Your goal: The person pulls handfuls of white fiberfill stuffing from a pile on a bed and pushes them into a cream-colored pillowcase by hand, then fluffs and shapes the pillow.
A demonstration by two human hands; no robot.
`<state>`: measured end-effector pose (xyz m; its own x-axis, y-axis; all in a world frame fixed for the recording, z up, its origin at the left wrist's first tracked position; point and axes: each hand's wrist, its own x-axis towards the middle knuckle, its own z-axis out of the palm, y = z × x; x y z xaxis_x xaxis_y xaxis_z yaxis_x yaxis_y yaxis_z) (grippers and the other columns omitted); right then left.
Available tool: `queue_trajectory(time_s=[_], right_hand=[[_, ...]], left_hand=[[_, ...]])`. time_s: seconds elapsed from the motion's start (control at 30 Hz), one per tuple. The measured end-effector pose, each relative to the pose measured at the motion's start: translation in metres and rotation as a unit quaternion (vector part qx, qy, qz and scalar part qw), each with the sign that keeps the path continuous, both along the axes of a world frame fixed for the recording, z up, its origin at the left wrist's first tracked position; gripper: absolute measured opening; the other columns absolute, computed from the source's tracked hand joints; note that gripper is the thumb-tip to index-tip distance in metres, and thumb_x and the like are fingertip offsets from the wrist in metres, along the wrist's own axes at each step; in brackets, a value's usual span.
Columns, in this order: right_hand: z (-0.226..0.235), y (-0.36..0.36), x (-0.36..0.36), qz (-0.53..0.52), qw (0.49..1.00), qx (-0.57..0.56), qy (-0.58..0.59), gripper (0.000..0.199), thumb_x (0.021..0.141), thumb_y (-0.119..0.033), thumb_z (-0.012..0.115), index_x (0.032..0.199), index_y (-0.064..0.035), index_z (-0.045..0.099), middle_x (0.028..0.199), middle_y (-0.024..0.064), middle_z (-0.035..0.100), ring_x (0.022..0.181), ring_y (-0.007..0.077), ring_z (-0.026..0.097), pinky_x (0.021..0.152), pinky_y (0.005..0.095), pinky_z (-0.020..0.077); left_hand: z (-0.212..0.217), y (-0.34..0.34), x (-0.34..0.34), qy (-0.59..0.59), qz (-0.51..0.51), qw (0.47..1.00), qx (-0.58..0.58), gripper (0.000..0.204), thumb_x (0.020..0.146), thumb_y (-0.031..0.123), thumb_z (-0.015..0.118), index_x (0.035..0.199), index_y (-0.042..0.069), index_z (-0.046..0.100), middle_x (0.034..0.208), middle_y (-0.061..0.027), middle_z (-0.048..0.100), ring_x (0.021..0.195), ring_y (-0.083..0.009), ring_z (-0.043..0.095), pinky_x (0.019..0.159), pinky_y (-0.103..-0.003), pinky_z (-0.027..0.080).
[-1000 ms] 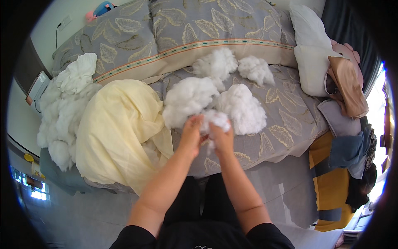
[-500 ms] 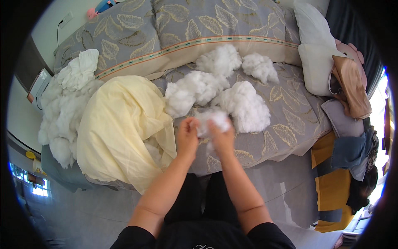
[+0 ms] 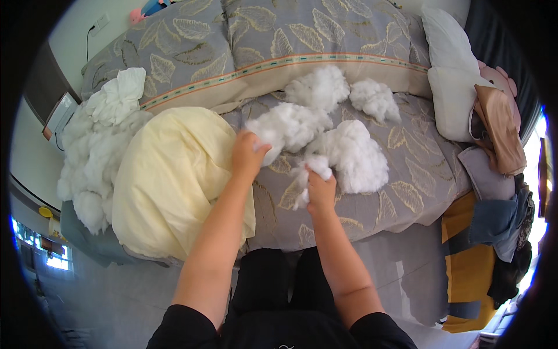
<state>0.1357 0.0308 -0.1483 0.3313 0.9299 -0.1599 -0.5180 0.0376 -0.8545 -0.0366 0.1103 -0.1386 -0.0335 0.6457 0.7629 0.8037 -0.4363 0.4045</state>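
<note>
My right hand (image 3: 321, 189) grips a loose tuft of white fibre stuffing (image 3: 314, 166), and a wisp of it trails down beside the fingers. My left hand (image 3: 249, 154) is at the left end of a long clump of stuffing (image 3: 296, 125), its fingers curled and the thumb out to the right. A bit of white fluff shows between that thumb and the fingers. Just right of my right hand sits a bigger heap of stuffing (image 3: 354, 157). Under my left forearm lies a bulging cream fabric cover (image 3: 174, 180), its contents hidden.
Two more clumps of stuffing (image 3: 318, 87) lie farther back on the grey leaf-patterned sofa (image 3: 407, 168). At the left is a large mass of stuffing (image 3: 96, 157) with a crumpled white cloth (image 3: 118, 96) on top. White pillows (image 3: 450, 99) and a brown cloth (image 3: 497, 128) are at the right.
My hands, close together over the stuffing before, are now apart. The left has moved up and left to the long clump; the right stays low with a tuft.
</note>
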Motion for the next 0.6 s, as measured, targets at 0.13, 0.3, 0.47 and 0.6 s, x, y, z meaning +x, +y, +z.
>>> queue_trajectory(time_s=[0.13, 0.3, 0.47, 0.6], right_hand=[[0.012, 0.003, -0.004, 0.039, 0.998, -0.014, 0.041, 0.02, 0.078, -0.009, 0.064, 0.096, -0.0023, 0.06, 0.086, 0.0022, 0.06, 0.078, 0.0118, 0.055, 0.068, 0.0266, 0.0444], [-0.012, 0.006, -0.01, 0.088, 0.994, 0.024, 0.054, 0.035, 0.076, -0.01, 0.068, 0.106, 0.0003, 0.054, 0.096, 0.0075, 0.059, 0.08, 0.0161, 0.058, 0.07, 0.03, 0.047], [-0.015, 0.008, 0.048, -0.071, 0.994, 0.03, 0.08, 0.033, 0.075, -0.009, 0.069, 0.103, 0.0001, 0.055, 0.095, 0.0077, 0.059, 0.08, 0.0172, 0.058, 0.069, 0.03, 0.0474], [-0.003, 0.002, 0.045, -0.004, 0.997, -0.072, 0.037, 0.034, 0.074, -0.009, 0.071, 0.103, -0.0006, 0.056, 0.097, 0.0078, 0.059, 0.083, 0.0175, 0.057, 0.071, 0.0297, 0.0473]], left_hand=[[-0.002, -0.028, 0.035, -0.235, -0.138, 0.914, -0.302, 0.018, 0.077, 0.012, 0.066, 0.087, 0.007, 0.052, 0.097, -0.0117, 0.056, 0.078, -0.0275, 0.055, 0.059, -0.035, 0.044], [-0.006, -0.084, 0.071, -0.577, -0.203, 0.698, -0.372, 0.026, 0.081, 0.009, 0.063, 0.104, 0.008, 0.051, 0.088, -0.0056, 0.057, 0.066, -0.0136, 0.053, 0.05, -0.028, 0.042], [-0.009, -0.086, 0.012, -0.686, -0.171, 0.646, -0.289, 0.026, 0.083, 0.007, 0.059, 0.108, 0.006, 0.051, 0.093, -0.0057, 0.057, 0.061, -0.0092, 0.05, 0.041, -0.022, 0.038], [-0.003, -0.085, 0.017, -0.623, -0.144, 0.673, -0.372, 0.037, 0.084, 0.027, 0.063, 0.115, 0.014, 0.048, 0.091, -0.0027, 0.057, 0.061, -0.0104, 0.051, 0.042, -0.023, 0.04]])
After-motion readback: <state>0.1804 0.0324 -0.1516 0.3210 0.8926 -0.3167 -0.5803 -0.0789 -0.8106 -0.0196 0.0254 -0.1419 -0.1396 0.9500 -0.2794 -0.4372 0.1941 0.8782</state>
